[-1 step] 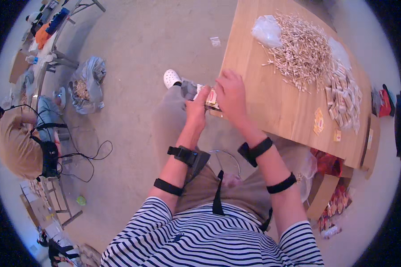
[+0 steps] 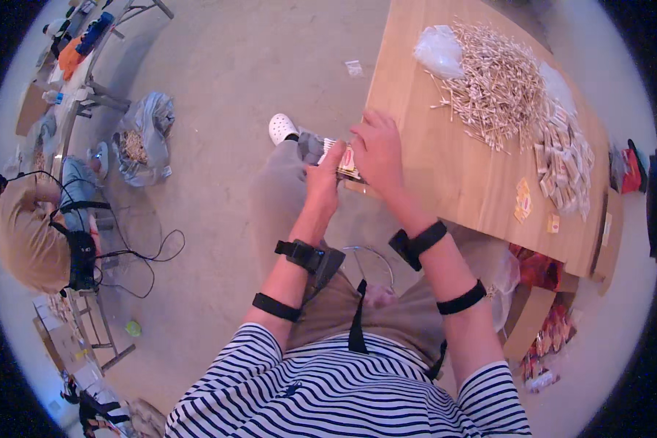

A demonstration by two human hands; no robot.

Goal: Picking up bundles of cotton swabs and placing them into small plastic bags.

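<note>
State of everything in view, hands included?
Left hand: closed on swab packet
Right hand: fingers bent, at the packet; contact unclear
Swab packet: held, white tips showing
Loose swabs: heaped on table
Small packets: piled up
Clear bag: crumpled
Floor bag: open, contents visible

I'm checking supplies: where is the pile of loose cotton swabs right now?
In the head view, the pile lies at the upper right on the wooden table, just right of a crumpled clear bag and above the heap of small packets.
</note>
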